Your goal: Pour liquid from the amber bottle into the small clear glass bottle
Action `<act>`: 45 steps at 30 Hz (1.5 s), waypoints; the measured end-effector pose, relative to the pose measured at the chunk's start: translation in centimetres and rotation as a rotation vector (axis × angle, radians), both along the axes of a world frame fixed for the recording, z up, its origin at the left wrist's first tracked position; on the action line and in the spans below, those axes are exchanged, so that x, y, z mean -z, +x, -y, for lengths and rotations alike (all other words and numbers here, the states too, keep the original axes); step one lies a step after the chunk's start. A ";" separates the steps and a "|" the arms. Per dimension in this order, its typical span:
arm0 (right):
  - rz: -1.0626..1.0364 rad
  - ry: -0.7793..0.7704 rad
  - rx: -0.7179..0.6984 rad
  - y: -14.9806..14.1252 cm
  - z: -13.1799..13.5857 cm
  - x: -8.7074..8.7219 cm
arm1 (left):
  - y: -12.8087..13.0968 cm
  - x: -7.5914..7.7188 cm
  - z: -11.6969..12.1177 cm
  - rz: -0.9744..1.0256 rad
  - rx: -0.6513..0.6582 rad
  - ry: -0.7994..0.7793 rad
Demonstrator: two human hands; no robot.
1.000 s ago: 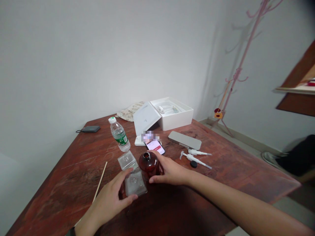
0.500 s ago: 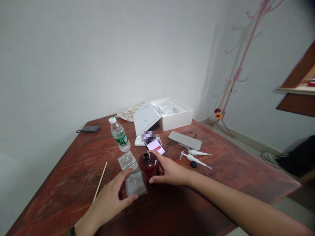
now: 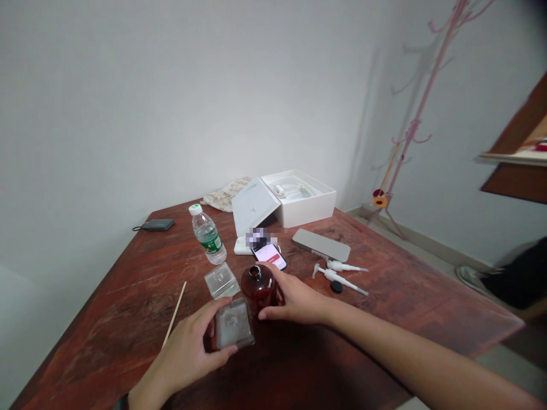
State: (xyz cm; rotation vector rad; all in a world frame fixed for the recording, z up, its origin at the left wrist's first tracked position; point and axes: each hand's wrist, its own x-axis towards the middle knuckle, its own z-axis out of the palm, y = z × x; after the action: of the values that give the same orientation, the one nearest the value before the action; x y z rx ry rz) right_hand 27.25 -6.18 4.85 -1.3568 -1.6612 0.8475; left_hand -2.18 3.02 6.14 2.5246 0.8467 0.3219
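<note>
My left hand (image 3: 190, 341) is closed around the sides of a clear square bottle (image 3: 235, 331), thumb on the near side and fingers on the far side. Another clear square bottle (image 3: 217, 279) stands just beyond it, apart from my fingers. In my right hand (image 3: 294, 299) is a round brown bottle (image 3: 258, 293) with an uncapped neck, upright beside the near square bottle. Two white pump heads (image 3: 337, 279) with long tubes lie to the right, near a small black round cap (image 3: 337, 286).
A water bottle (image 3: 208, 236) stands behind the square bottles. A phone (image 3: 271, 256), a flat grey case (image 3: 321, 245) and an open white box (image 3: 305, 208) lie further back. At left are a thin wooden stick (image 3: 175, 313) and a dark grey device (image 3: 157, 225).
My left hand has shifted the near square bottle slightly towards me, widening the gap to the other square bottle. My right hand and the brown bottle look unmoved.
</note>
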 end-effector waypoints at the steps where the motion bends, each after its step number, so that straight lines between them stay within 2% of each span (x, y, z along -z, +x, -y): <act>1: -0.007 -0.001 0.000 0.0 0.0 0.1 | -0.1 0.1 -0.1 0.009 0.010 0.019; 6: -0.047 -0.013 -0.002 -0.1 -0.1 0.5 | -0.8 0.2 -0.5 0.091 0.082 0.090; 12: -0.089 -0.063 -0.035 -0.2 -0.2 1.5 | -1.9 -0.4 -0.3 0.232 0.155 0.198; 17: -0.104 -0.088 -0.063 -0.1 -0.3 1.9 | -2.9 0.6 -0.2 0.342 0.160 0.314; 21: -0.055 -0.071 -0.098 0.5 -0.4 1.9 | -3.3 1.6 -0.1 0.352 0.140 0.281; 26: -0.095 -0.003 -0.134 1.2 -0.4 1.9 | -3.5 1.7 0.5 0.330 0.123 0.244; 28: -0.149 0.071 -0.077 1.2 -0.3 2.0 | -3.8 1.8 0.6 0.323 0.111 0.246; 34: -0.216 0.305 0.248 0.7 1.0 1.4 | -4.5 3.2 0.8 0.349 0.089 0.251; 36: -0.192 0.374 0.287 0.4 1.8 1.0 | -4.2 3.7 1.2 0.365 0.066 0.236; 38: -0.128 0.405 0.239 0.0 2.7 0.9 | -3.8 4.1 2.0 0.399 0.045 0.206; 41: 0.001 0.363 0.068 -0.4 4.0 1.7 | -3.1 4.8 3.5 0.508 -0.020 0.136; 43: 0.114 0.268 -0.059 -0.4 4.7 2.6 | -2.7 5.1 4.3 0.577 -0.052 0.113; 45: 0.157 0.120 -0.093 -0.3 5.1 3.0 | -2.3 5.4 4.5 0.578 -0.076 0.091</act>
State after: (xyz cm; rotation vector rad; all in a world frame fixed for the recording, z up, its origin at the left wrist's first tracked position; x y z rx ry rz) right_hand 26.96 -11.27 1.90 -1.2991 -1.8777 0.6967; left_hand -4.44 -1.53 0.76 2.2821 0.7003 1.0704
